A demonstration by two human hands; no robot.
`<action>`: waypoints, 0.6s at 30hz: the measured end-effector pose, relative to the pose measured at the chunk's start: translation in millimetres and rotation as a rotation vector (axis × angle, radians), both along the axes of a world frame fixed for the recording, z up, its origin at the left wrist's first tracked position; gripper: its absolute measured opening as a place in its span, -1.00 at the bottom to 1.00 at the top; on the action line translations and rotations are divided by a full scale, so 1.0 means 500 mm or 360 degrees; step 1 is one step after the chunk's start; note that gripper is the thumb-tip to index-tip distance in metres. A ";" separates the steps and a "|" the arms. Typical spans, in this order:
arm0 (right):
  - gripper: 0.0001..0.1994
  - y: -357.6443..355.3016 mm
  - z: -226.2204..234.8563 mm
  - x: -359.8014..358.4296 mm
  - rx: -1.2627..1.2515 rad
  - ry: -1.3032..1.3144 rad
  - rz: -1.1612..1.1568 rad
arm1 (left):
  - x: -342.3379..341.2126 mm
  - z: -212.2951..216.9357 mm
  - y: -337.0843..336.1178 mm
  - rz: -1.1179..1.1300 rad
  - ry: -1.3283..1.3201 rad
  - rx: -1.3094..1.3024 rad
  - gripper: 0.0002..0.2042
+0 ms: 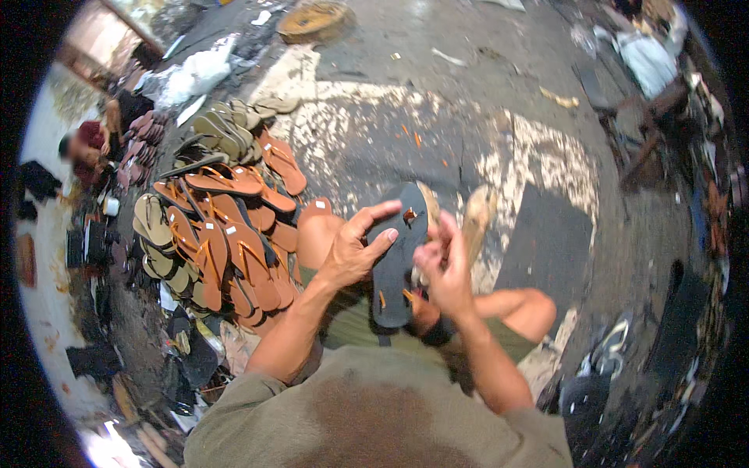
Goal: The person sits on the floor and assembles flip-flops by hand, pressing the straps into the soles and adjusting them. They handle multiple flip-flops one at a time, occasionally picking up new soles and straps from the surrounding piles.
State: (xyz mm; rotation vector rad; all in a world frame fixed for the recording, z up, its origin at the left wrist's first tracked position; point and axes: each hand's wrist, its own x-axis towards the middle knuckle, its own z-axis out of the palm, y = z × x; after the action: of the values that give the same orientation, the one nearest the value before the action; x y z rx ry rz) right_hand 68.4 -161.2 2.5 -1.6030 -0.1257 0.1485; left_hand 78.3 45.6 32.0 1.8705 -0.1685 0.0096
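Above my lap lies a flip-flop sole [399,261], its dark underside up. Orange strap ends poke through it near the toe and at two spots near the heel. My left hand [355,246] grips its left edge, with thumb and forefinger pressed on the dark face. At the right edge my right hand [446,261] has its fingers curled and partly blurred; what they pinch, if anything, is hidden. A pale wooden piece [428,204] shows behind the sole's toe end. Another wooden, foot-shaped piece [479,214] stands just right of my right hand.
Brown flip-flops with orange straps [226,234] are heaped at my left, beside olive ones [222,129]. A dark flat sheet [546,242] lies on the right of the worn board [359,140]. Farther off are a round wooden block [314,22] and a seated person [90,152].
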 end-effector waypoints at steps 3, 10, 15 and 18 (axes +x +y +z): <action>-0.63 -0.027 0.080 0.040 -0.0132 0.0116 0.0014 | -0.059 0.030 -0.031 0.0014 0.0064 -0.0108 -0.54; -0.81 -0.050 0.085 -0.014 -0.0054 0.0400 0.0250 | -0.101 0.007 -0.025 -0.0173 0.0050 -0.0080 -0.65; -0.79 -0.050 0.066 -0.051 0.0149 0.0483 0.0139 | -0.093 0.014 -0.027 -0.0300 0.0006 0.0034 -0.74; -0.78 -0.055 0.061 -0.067 -0.0152 0.0400 0.0095 | -0.100 0.003 -0.018 -0.0352 -0.0013 0.0023 -0.75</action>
State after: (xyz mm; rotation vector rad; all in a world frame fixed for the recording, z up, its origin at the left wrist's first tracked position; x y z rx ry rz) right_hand 35.1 -188.6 33.2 -1.6621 0.0288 0.4057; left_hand 28.3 36.5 33.3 1.8573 -0.3814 -0.1361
